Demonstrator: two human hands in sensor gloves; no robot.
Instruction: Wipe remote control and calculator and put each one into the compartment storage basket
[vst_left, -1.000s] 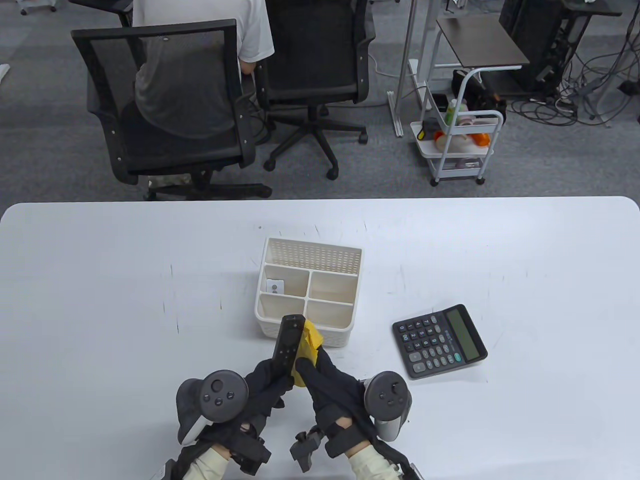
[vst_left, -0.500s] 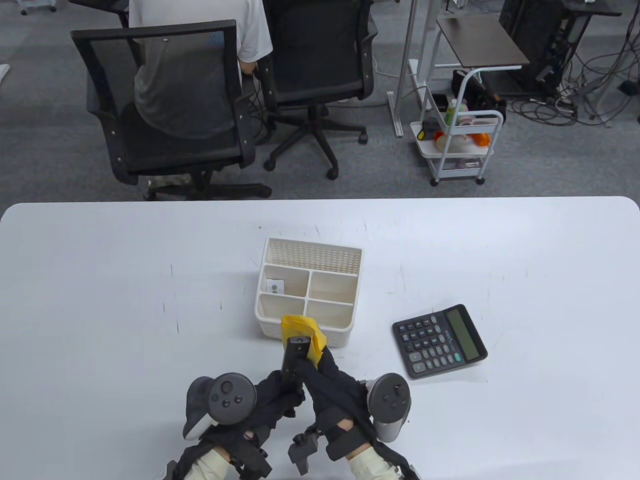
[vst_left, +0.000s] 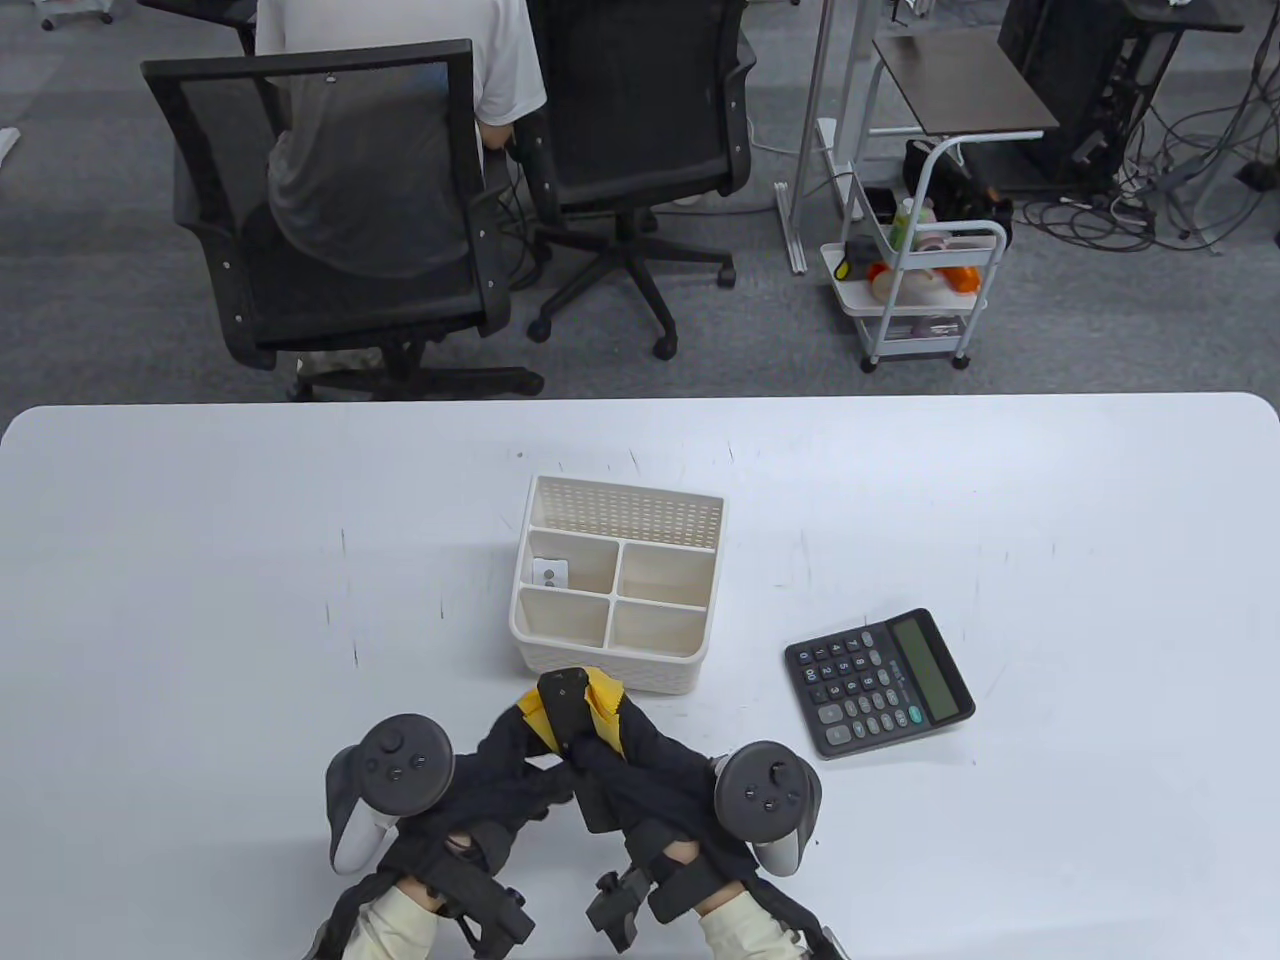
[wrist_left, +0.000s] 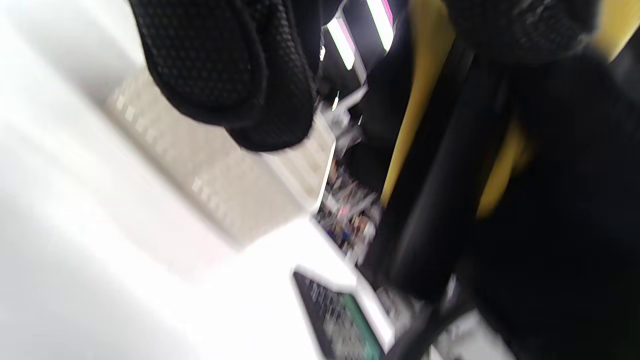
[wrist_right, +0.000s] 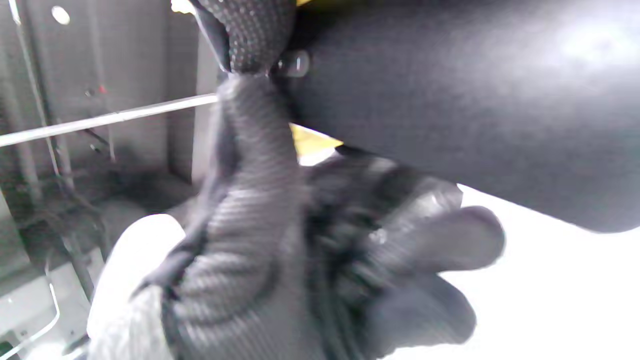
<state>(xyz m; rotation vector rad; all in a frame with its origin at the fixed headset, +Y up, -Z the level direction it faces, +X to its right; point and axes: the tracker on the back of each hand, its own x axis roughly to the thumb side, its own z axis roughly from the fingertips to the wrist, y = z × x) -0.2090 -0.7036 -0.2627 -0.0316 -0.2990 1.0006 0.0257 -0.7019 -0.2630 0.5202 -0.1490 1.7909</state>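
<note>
At lower centre, the left hand (vst_left: 500, 775) grips the remote control (vst_left: 562, 712) upright while the right hand (vst_left: 650, 775) wraps a yellow cloth (vst_left: 603, 698) around it, apparently wiping; beyond, the compartment storage basket (vst_left: 618, 585), calculator (vst_left: 878, 682) at right

Black remote control (vst_left: 562, 708); yellow cloth (vst_left: 604, 698); cream perforated basket (vst_left: 560, 660).

Grey carpet (vst_left: 120, 330) lying beyond the white table (vst_left: 200, 520); two black chairs (vst_left: 330, 200), one occupied; white cart (vst_left: 920, 290) standing beside tangled cables (vst_left: 1150, 190).
</note>
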